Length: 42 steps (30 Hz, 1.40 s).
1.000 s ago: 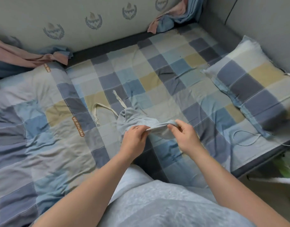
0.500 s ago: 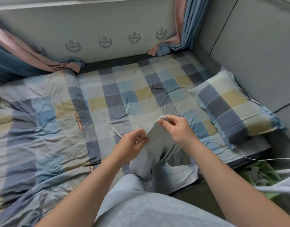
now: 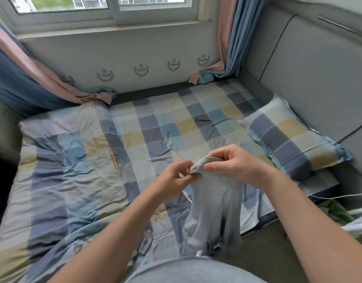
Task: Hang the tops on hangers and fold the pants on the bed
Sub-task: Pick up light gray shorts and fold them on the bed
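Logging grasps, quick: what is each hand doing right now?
Left hand: pinching the top edge of the light grey fabric garment.
Right hand: gripping the same garment's top edge.

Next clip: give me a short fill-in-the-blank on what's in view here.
The light grey cloth garment is pinched by ____ hands: the left hand and the right hand.
The blue-and-yellow checked pillow lies on the person's ____ side.
Pink and blue curtains frame the white-framed ____.
Missing: both; right; window.
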Each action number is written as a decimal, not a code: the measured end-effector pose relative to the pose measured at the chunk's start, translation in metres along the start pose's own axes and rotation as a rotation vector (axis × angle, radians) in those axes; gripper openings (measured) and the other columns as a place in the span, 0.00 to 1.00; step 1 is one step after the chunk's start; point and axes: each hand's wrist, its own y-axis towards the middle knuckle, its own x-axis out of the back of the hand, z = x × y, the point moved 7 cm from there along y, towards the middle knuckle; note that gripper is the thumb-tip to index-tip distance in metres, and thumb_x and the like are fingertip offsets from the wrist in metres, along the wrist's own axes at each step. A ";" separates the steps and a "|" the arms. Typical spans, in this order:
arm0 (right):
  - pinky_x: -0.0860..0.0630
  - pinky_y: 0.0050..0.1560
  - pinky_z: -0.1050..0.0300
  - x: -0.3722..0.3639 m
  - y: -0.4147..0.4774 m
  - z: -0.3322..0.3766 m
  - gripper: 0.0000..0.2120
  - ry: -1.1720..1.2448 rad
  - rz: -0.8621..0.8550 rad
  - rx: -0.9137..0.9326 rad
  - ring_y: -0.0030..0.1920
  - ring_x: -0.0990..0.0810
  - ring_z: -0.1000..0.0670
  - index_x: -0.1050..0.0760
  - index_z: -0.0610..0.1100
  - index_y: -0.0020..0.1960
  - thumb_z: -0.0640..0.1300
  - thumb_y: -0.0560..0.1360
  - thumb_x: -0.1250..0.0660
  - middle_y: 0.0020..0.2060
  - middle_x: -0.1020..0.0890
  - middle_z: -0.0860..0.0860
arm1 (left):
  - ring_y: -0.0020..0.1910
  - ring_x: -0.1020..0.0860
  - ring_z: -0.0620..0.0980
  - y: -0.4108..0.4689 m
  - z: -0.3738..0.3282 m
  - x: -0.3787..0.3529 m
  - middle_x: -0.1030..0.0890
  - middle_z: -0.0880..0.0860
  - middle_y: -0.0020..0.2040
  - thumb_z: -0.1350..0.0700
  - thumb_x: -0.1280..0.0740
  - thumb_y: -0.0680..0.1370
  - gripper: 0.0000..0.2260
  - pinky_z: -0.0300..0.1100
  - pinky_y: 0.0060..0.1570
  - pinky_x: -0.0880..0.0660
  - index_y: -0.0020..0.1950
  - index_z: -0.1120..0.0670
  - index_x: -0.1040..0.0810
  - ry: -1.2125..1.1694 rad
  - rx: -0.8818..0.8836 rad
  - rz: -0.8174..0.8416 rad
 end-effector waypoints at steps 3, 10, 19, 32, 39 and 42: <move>0.27 0.40 0.60 -0.016 0.002 -0.010 0.04 -0.098 -0.085 -0.050 0.38 0.22 0.54 0.18 0.47 0.48 0.42 0.74 0.25 0.38 0.17 0.48 | 0.37 0.33 0.46 -0.023 -0.007 0.036 0.31 0.50 0.38 0.44 0.36 0.74 0.16 0.46 0.39 0.35 0.42 0.58 0.27 -0.084 -0.053 -0.125; 0.28 0.37 0.57 -0.077 0.029 -0.080 0.12 -0.127 -0.166 -0.214 0.33 0.24 0.56 0.22 0.42 0.35 0.45 0.73 0.25 0.29 0.20 0.54 | 0.34 0.38 0.51 -0.076 -0.033 0.093 0.33 0.50 0.33 0.58 0.38 0.77 0.08 0.41 0.31 0.41 0.39 0.57 0.31 -0.294 -0.097 -0.300; 0.28 0.47 0.60 -0.128 0.061 -0.092 0.06 0.052 -0.213 -0.194 0.46 0.22 0.52 0.18 0.41 0.51 0.41 0.80 0.34 0.44 0.18 0.48 | 0.29 0.35 0.40 -0.142 -0.016 0.184 0.32 0.42 0.29 0.60 0.38 0.81 0.11 0.35 0.30 0.37 0.39 0.54 0.30 -0.233 0.022 -0.698; 0.17 0.37 0.53 -0.150 0.053 0.058 0.12 0.215 -0.123 0.076 0.34 0.17 0.46 0.21 0.35 0.50 0.43 0.82 0.37 0.35 0.16 0.46 | 0.51 0.20 0.49 -0.142 0.044 0.195 0.21 0.50 0.55 0.62 0.33 0.80 0.10 0.47 0.53 0.23 0.59 0.50 0.22 -0.098 0.246 -0.704; 0.16 0.40 0.52 -0.120 0.034 0.081 0.13 0.420 -0.286 0.167 0.35 0.15 0.45 0.23 0.35 0.47 0.46 0.79 0.36 0.37 0.16 0.40 | 0.51 0.18 0.46 -0.128 0.027 0.104 0.17 0.46 0.51 0.46 0.28 0.76 0.11 0.38 0.46 0.23 0.56 0.48 0.21 -0.244 0.100 -0.304; 0.16 0.37 0.55 -0.107 0.027 0.087 0.16 0.458 -0.305 0.200 0.34 0.15 0.46 0.23 0.35 0.47 0.50 0.75 0.34 0.36 0.16 0.41 | 0.54 0.18 0.44 -0.118 0.030 0.063 0.16 0.44 0.54 0.47 0.28 0.76 0.12 0.42 0.53 0.21 0.58 0.47 0.19 -0.145 0.094 -0.084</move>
